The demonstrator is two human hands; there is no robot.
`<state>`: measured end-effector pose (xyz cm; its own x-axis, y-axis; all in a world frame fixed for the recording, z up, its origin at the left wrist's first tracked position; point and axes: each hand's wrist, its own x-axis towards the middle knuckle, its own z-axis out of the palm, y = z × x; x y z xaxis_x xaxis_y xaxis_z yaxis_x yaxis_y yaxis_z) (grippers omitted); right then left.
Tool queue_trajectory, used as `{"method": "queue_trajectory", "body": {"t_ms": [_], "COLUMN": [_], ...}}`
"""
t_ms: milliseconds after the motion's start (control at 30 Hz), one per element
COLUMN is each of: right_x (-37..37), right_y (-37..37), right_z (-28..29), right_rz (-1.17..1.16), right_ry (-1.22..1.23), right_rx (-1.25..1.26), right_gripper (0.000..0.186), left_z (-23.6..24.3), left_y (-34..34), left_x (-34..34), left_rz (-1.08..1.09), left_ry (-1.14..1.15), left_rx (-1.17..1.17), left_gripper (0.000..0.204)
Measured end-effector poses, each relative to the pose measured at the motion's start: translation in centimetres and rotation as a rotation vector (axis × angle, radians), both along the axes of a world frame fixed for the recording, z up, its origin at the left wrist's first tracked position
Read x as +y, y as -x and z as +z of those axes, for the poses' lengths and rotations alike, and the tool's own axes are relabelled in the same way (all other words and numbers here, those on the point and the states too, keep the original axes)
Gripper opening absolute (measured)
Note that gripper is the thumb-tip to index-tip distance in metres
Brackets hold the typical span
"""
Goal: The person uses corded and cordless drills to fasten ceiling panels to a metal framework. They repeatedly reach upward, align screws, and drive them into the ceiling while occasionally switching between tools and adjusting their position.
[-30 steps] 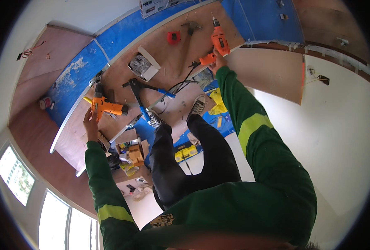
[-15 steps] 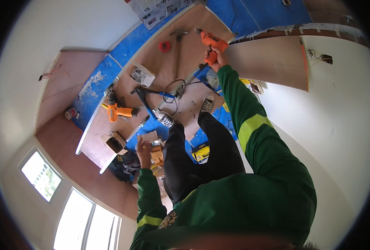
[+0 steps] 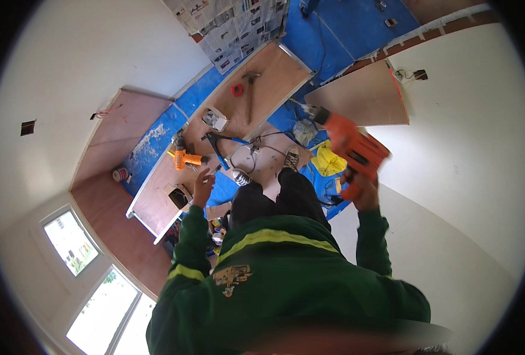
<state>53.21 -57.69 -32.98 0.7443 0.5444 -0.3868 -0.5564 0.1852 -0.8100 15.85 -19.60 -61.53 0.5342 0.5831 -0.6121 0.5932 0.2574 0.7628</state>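
My right hand [image 3: 364, 192] grips an orange power drill [image 3: 357, 145], raised to the right with its bit tilted up and to the left. Lower left, my left hand [image 3: 203, 188] is empty with fingers apart, close to the edge of a long wooden panel [image 3: 280, 74]. Just beyond it an orange cordless drill [image 3: 186, 160] lies on the panel. A black tool with two blue-gripped handles [image 3: 218, 148] rests nearby. Farther up the panel are a small box of metal pieces [image 3: 215, 119], a hammer [image 3: 250, 97] and a red tape measure [image 3: 237, 90].
An open cardboard box [image 3: 178, 196] sits on the panel's near end. Blue sheeting [image 3: 327, 35] covers the floor. A yellow bag [image 3: 328, 160] and a dark cable [image 3: 274, 134] lie by my feet. Another wooden board [image 3: 363, 100] leans at the right wall.
My right hand has drawn the power drill back from over the far panel and lifted it nearer. My left hand has shifted slightly up, fingers now apart. The view has tilted.
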Motion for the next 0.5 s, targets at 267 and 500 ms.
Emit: {"method": "queue_trajectory", "body": {"t_ms": [267, 500], "right_x": [-3.9, -1.9], "right_y": [2.7, -2.9], "right_z": [10.3, 19.7], "right_rz": [-0.113, -0.215], "right_ry": [-0.094, -0.552], "right_rx": [-0.117, -0.655], "right_gripper": [0.068, 0.066], "left_z": [0.0, 26.6], "left_y": [-14.5, -29.4], "left_x": [3.3, 3.8], "left_rz": [-0.543, -0.85], "left_ry": [-0.419, -0.502], "left_rx": [-0.176, -0.496], "left_gripper": [0.034, 0.03]}}
